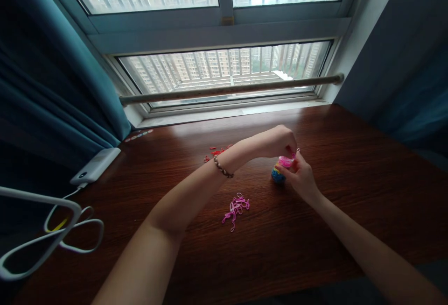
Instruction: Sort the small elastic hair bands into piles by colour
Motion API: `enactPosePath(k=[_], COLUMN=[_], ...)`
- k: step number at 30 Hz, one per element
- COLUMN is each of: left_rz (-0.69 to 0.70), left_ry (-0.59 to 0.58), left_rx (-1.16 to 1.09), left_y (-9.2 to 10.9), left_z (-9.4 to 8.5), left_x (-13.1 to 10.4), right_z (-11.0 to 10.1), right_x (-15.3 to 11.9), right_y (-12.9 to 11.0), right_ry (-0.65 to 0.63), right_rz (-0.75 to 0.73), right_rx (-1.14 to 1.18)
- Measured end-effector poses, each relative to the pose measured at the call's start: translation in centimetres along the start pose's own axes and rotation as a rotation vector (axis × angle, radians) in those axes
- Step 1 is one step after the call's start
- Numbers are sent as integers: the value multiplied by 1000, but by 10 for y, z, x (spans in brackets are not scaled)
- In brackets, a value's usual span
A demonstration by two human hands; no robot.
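Wrapped around a small clear container (278,175) is my right hand (301,174), closed on its upper side. Blue, yellow and pink contents show through the container, with pink rubber bands (286,161) at its top. My left hand (282,140) reaches across from the left and is closed just above the opening. Its fingertips are pinched at the pink bands, though exactly what lies between them is hard to see. A loose pile of pink rubber bands (236,208) lies nearer to me. Red rubber bands (219,152) lie beyond my left forearm, which partly hides them.
A dark brown wooden table (364,179) spreads beneath everything. At the left stand a white power bank (96,166) and a looped white cable (82,250). A blue curtain (59,71) hangs beside them. A metal rail (238,90) crosses the window at the back.
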State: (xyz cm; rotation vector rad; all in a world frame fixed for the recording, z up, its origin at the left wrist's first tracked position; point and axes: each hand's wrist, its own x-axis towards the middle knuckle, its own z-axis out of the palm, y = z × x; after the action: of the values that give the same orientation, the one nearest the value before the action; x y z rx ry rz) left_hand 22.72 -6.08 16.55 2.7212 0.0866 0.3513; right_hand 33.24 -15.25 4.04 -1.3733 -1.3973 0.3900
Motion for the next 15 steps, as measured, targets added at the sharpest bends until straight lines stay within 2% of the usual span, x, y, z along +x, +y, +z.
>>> enactPosePath(k=[3, 7, 11, 15], left_rz=[40, 12, -13, 19], left_ry=[-58, -111, -63, -40], left_rx=[97, 190, 185, 167], left_y=[6, 9, 1, -11], left_z=[-5, -8, -4, 1], left_x=[10, 11, 3, -5], right_z=[1, 2, 2, 3], right_x=[-1, -2, -3, -2], right_y=[0, 0, 1, 1], right_ry=[2, 0, -17, -3], right_rz=[50, 38, 44, 35], right_rx=[-41, -17, 24, 67])
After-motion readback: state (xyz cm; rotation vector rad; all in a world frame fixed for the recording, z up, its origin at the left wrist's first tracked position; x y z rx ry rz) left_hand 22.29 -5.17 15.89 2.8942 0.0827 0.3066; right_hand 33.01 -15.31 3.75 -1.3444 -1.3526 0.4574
